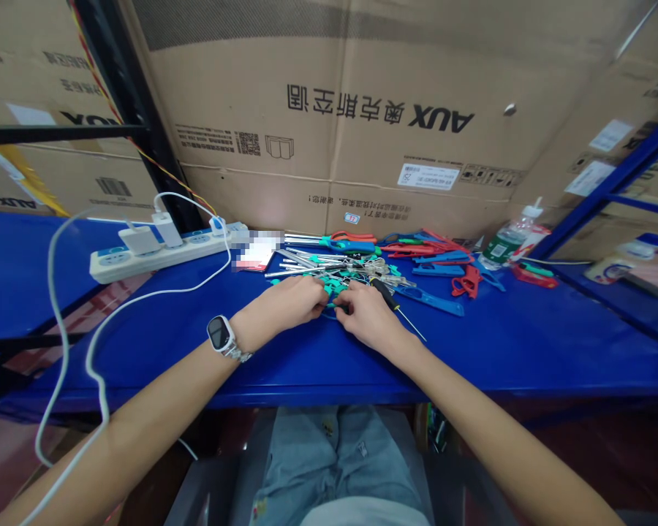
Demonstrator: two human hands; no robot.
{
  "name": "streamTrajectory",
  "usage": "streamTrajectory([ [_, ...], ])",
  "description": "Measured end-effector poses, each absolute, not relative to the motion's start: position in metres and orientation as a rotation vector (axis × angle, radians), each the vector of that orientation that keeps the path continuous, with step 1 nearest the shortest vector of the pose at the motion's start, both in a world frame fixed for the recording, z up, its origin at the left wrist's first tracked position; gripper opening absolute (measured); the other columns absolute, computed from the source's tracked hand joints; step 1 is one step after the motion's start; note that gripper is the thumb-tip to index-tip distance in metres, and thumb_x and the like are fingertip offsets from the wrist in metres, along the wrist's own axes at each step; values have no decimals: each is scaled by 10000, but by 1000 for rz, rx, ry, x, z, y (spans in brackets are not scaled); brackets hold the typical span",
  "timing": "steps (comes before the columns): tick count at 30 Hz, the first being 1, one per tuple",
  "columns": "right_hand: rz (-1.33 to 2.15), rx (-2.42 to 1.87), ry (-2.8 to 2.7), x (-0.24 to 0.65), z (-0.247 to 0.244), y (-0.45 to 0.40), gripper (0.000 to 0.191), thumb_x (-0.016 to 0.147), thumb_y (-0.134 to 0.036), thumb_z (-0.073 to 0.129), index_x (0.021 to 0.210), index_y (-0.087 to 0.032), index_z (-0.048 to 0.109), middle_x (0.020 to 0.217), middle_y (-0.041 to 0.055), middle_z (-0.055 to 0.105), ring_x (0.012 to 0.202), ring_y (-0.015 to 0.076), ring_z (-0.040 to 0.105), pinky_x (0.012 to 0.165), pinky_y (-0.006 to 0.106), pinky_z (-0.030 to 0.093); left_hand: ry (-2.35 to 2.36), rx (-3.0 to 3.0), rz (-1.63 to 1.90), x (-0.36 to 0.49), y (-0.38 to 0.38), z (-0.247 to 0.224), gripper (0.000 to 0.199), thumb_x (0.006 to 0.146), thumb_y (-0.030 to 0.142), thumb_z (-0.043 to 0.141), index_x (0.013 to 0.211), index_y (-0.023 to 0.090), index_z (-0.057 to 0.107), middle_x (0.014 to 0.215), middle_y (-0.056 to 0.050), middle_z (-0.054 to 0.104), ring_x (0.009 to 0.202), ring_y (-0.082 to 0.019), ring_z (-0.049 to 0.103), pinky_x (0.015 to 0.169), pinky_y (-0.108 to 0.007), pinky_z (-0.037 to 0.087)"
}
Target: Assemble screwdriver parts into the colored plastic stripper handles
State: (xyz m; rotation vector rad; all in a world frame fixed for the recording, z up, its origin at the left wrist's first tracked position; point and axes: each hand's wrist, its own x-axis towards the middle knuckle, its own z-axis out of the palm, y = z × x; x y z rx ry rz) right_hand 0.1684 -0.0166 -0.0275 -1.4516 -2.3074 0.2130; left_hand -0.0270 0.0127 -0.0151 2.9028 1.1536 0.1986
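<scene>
My left hand [301,298], wearing a watch [219,334] on its wrist, is closed at the near edge of a pile of small parts. My right hand [366,313] faces it a short way off, its fingers curled in a pinch. Small green plastic pieces [335,282] lie between and behind the fingertips; what either hand grips is hidden. Just behind my right hand lies a screwdriver [384,295] with a black and yellow handle, its thin shaft pointing toward me. Metal rods [296,261] with green ends spread behind both hands.
Blue and red plastic handle parts [439,264] lie at the back right, near a bottle [507,241]. A power strip [191,248] with plugged chargers stands left, its white cable [142,298] looping over my left forearm. A large cardboard box [329,175] backs the blue table [285,365].
</scene>
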Motion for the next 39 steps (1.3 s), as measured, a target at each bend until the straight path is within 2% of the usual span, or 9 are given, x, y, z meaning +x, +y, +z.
streamTrajectory([
  [5, 232, -1454, -2317, 169, -26, -17, 160, 884, -157, 671, 972, -167, 804, 890, 56, 644, 744, 158, 583, 733, 283, 430, 1097, 2919, 313, -32, 19, -20, 225, 974, 154, 524, 845, 169, 707, 851, -64, 653, 758, -179, 596, 700, -295, 419],
  [8, 219, -1467, -2329, 169, -25, -18, 154, 897, -167, 666, 965, -173, 804, 891, 56, 639, 755, 164, 584, 739, 287, 428, 1120, 2930, 315, -30, 18, -18, 207, 947, 114, 547, 841, 163, 718, 888, -77, 643, 797, -187, 603, 739, -306, 443],
  [12, 206, -1444, -2354, 169, -24, -19, 162, 914, -160, 642, 934, -179, 802, 892, 58, 635, 775, 166, 588, 750, 285, 424, 1086, 2936, 459, -29, 9, -8, 113, 900, 159, 640, 964, 154, 733, 1034, -103, 627, 906, -219, 622, 785, -334, 480],
  [18, 180, -1438, -2389, 169, -24, -20, 187, 941, -171, 614, 970, -184, 798, 907, 64, 647, 816, 174, 609, 764, 283, 433, 770, 2946, 424, -36, -2, -14, 162, 967, 200, 608, 1009, 192, 765, 981, -64, 660, 880, -193, 652, 797, -322, 516],
  [26, 28, -1573, -2555, 164, -7, -23, 214, 960, -173, 561, 954, -163, 774, 1025, 121, 692, 888, 231, 679, 794, 322, 483, 759, 3034, 410, -31, 2, -25, 302, 1039, 144, 472, 872, 139, 724, 922, -77, 655, 812, -181, 632, 721, -298, 494],
  [31, -48, -1617, -2646, 159, 2, -25, 248, 974, -151, 512, 980, -136, 760, 1082, 156, 702, 906, 252, 700, 823, 345, 508, 754, 2996, 436, -32, 2, -25, 306, 1043, 151, 469, 877, 138, 726, 932, -77, 651, 822, -185, 636, 729, -297, 489],
  [39, -60, -1588, -2632, 158, -2, -25, 215, 946, -148, 533, 984, -139, 744, 1080, 141, 690, 887, 240, 701, 785, 322, 502, 746, 2951, 459, -32, 2, -27, 280, 1034, 143, 492, 875, 136, 722, 955, -85, 661, 862, -197, 652, 774, -313, 506],
])
